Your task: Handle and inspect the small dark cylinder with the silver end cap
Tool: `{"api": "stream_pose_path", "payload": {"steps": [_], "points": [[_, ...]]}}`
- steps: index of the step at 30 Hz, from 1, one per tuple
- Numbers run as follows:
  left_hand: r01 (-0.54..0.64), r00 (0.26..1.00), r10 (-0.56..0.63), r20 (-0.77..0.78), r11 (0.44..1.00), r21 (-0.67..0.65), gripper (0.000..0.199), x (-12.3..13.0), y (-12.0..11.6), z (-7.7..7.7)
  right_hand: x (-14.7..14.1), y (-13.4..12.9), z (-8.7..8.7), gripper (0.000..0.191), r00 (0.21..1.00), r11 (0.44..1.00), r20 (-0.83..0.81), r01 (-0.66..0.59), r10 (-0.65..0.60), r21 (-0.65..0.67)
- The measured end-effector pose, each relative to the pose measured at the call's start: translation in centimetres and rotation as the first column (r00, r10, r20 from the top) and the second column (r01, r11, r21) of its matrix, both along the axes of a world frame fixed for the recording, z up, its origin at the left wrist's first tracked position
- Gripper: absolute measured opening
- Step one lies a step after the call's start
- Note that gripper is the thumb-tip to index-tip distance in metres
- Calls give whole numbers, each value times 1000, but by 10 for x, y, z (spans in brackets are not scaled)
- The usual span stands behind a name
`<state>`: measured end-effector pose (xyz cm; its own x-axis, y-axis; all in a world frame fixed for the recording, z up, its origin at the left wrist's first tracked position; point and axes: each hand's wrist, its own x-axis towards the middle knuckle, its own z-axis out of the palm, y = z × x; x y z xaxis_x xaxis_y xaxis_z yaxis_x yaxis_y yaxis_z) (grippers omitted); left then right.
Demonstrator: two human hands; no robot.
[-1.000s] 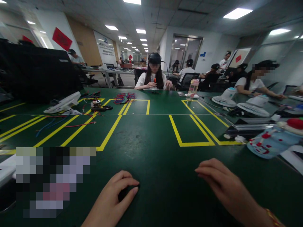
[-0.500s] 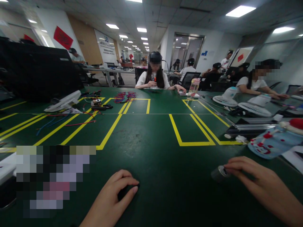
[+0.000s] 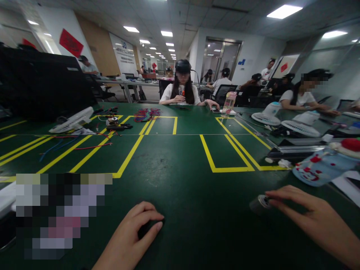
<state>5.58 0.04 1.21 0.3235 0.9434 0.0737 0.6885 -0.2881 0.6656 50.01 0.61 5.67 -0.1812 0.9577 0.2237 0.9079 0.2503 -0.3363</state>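
Observation:
My right hand (image 3: 306, 210) is at the right near side of the green table, its thumb and fingertips closed on one end of a small grey metal cylinder (image 3: 258, 205). The cylinder lies tilted, its rimmed end facing the fingers. My left hand (image 3: 137, 228) rests low on the table, left of centre, with curled fingers and the thumb close to the index fingertip. A dark patch shows inside that grip; whether it is an object or shadow is unclear.
Green table (image 3: 180, 180) has yellow tape lines. A blue snowman-patterned container (image 3: 317, 168) stands right, near metal bars (image 3: 295, 150) and white fans (image 3: 300, 127). Loose wires (image 3: 92, 146) and a wire bundle (image 3: 146, 114) lie left. A person (image 3: 182, 90) sits opposite, beside a bottle (image 3: 229, 103).
The whole view has shifted slightly left and up. Both hands keep nearly the same pose, and the right hand is still on the cylinder.

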Motion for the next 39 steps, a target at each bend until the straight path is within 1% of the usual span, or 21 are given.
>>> {"api": "stream_pose_path", "payload": {"steps": [5,9,12,14,17,19,21,22,24,25,27,29,31,32,34,36,37,39], "points": [[6,1000,-6,-8,1000,-5,15,-1,1,0,3,2,-9,33,999,998,13,51,-50,-44],[14,1000,-14,-7,1000,-21,16,0,0,6,2,1,-10,41,994,994,14,110,-109,-10],[19,1000,-19,-7,999,-29,16,1,-1,8,1,-1,-6,35,992,989,-24,118,-121,-90],[17,1000,-17,-7,999,-33,16,0,-1,6,4,-2,-8,38,989,984,-75,119,-130,-132],[24,1000,-24,-8,999,-37,16,-2,1,1,8,-4,-19,55,977,981,-175,94,-123,-167],[28,1000,-28,-9,999,-37,16,-2,1,-1,3,-5,-29,55,970,977,-216,66,-110,-201],[26,1000,-26,-8,999,-29,16,-1,1,-2,-15,-6,-34,48,974,983,-209,53,-90,-175],[24,1000,-24,-9,999,-23,16,0,1,-2,-30,-6,-34,46,979,990,-198,25,-53,-141],[21,1000,-21,-10,1000,-10,16,0,1,-2,-70,-7,-31,43,977,992,-191,-108,92,-72],[21,1000,-21,-10,1000,-5,16,0,0,-3,-92,-6,-29,41,962,978,-203,-201,185,-58],[22,1000,-22,-9,1000,-5,16,-2,0,-3,-135,-4,-25,38,894,923,-280,-379,349,-62],[19,1000,-19,1,1000,-9,16,-3,-1,-4,-168,-2,-25,38,814,866,-386,-495,434,-70],[-2,1000,2,21,1000,-1,18,-2,-3,-2,-185,-1,-30,40,765,838,-469,-538,442,-88],[-11,999,11,33,1000,7,19,1,-4,1,-189,0,-34,42,760,841,-500,-530,415,-109],[-11,998,9,60,999,32,22,12,-5,7,-190,-1,-43,54,768,856,-550,-488,327,-173],[30,996,-35,88,997,66,23,27,-5,16,-188,-1,-49,65,770,862,-587,-453,251,-225],[66,992,-75,100,994,85,22,34,-4,20,-188,0,-50,64,769,862,-594,-448,236,-238],[96,988,-111,112,987,128,18,48,0,28,-188,1,-49,51,769,858,-594,-451,235,-244]]}}
